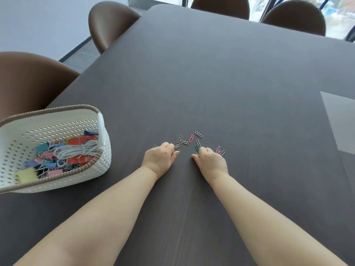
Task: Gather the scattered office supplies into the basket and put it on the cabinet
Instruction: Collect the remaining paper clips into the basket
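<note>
Several coloured paper clips (pixel 189 140) lie scattered on the dark table (pixel 230 73), just beyond my hands. My left hand (pixel 160 157) rests on the table with fingers curled over clips at its fingertips. My right hand (pixel 210 160) is curled the same way, with green clips at its fingertips and a few pink and grey clips (pixel 220 151) by its knuckles. A white perforated basket (pixel 103 162) with a brown woven rim stands at the left. It holds binder clips, a coiled white cable, orange packets and yellow sticky notes.
Brown chairs stand around the table: one at near left (pixel 28 81), one at far left (pixel 109 22), two at the far edge (pixel 294 16). A grey panel (pixel 340 120) is set into the table at the right. No cabinet is in view.
</note>
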### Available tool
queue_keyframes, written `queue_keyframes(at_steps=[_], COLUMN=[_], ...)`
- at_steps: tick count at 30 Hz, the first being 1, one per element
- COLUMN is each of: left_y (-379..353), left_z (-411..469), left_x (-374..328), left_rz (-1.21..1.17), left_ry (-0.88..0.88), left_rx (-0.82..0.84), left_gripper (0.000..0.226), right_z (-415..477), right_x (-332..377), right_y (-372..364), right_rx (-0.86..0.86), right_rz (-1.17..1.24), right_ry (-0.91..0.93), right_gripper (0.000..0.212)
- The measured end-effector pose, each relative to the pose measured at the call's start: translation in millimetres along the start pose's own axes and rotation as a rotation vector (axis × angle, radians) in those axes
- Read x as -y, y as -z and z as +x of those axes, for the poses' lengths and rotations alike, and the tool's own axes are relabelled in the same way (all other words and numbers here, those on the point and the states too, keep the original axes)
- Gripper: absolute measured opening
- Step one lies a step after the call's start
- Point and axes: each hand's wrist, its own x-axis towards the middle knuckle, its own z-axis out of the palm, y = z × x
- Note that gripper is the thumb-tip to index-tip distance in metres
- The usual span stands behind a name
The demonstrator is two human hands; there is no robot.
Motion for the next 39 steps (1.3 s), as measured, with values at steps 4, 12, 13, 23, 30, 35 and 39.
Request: queue_keyframes(at_steps=[4,12,13,23,30,35,39], left_y=[40,205,216,236,232,225,217], left_z=[-19,-37,-43,-60,-66,-60,-42], left_x=[0,70,89,192,205,196,162], left_rz=[-0.195,-0.165,-0.163,-0.176,-0.016,-0.033,-0.048], left_ry=[0.027,0.005,0.052,0.321,0.047,-0.058,-0.142], left_rx=[-0.023,-0.236,-0.214,0.125,0.086,0.029,-0.032], left_gripper=[0.046,0.038,0.037,0.036,0.017,0.009,0.017], right_z=[-20,-23,-20,18,9,-4,-15], right_x=[11,132,152,266,253,239,195], right_y=[21,121,130,130,121,119,120], right_rx=[0.176,-0.181,-0.18,0.05,0.043,-0.092,-0.164], right_rz=[0.433,0.924,0.915,0.594,0.558,0.481,0.498], right_ry=[-0.161,0.04,0.097,0.286,0.241,0.229,0.111], right_gripper=[0.03,0.043,0.042,0.027,0.014,0.022,0.032])
